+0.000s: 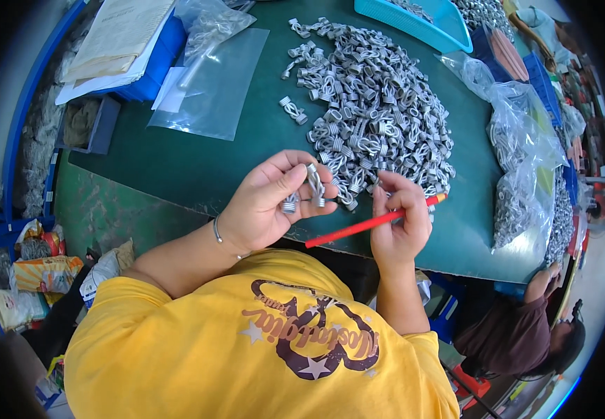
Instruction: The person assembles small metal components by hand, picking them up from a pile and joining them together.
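A large heap of small grey metal fittings [379, 91], twisted open loops with ribbed ends, lies on the green table [198, 164]. My left hand [260, 199] is turned partly palm up at the near side of the heap. Between its thumb and fingers it grips one metal fitting [314, 183], and another piece shows by the palm. My right hand [401, 227] is closed around a red pencil [344, 233], which lies slanted across the fingers. Its thumb and forefinger come together at the heap's near edge; whether they also pinch a fitting is hard to see.
At the back left, papers [117, 42] lie on a blue bin [159, 59] beside a clear plastic bag [222, 84]. A turquoise basket [421, 24] stands behind the heap. Bags of fittings [522, 167] line the right edge. A co-worker in a dark top [508, 335] is at the right.
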Action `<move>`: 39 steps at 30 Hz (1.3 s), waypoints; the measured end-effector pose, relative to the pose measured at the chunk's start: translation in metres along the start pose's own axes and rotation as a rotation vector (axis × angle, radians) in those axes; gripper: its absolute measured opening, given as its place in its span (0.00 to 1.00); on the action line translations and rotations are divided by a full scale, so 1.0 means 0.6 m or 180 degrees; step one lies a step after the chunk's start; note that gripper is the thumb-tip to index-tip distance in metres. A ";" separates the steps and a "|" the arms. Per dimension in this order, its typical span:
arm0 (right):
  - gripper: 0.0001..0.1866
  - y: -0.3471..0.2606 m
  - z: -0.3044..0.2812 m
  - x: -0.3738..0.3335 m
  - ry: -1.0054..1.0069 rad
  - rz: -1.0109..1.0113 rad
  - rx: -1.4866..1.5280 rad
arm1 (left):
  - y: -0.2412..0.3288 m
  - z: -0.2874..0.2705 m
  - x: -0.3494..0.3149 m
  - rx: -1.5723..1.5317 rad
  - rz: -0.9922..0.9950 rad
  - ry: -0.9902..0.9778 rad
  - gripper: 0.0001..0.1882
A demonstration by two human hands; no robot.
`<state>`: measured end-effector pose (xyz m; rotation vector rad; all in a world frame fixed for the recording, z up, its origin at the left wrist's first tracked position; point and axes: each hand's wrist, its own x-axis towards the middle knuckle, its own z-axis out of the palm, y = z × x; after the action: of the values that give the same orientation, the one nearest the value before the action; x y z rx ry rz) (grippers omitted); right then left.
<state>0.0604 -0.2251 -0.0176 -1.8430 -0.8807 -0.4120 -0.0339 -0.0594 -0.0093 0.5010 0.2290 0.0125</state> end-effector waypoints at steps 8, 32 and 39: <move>0.16 0.012 0.018 0.017 -0.0187 -0.0345 -0.0333 | -0.005 -0.009 -0.006 0.0767 0.0039 0.0173 0.05; 0.10 -0.019 0.011 -0.018 -0.0326 0.1681 0.3219 | -0.012 0.002 -0.002 0.3700 0.1785 -0.0050 0.12; 0.14 -0.005 0.017 -0.023 -0.0419 0.1083 0.2886 | -0.015 0.015 -0.011 0.2987 0.1527 0.0131 0.14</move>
<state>0.0476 -0.2209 -0.0287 -1.1329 -0.6553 0.3000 -0.0385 -0.0719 -0.0044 1.4835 0.1388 0.3979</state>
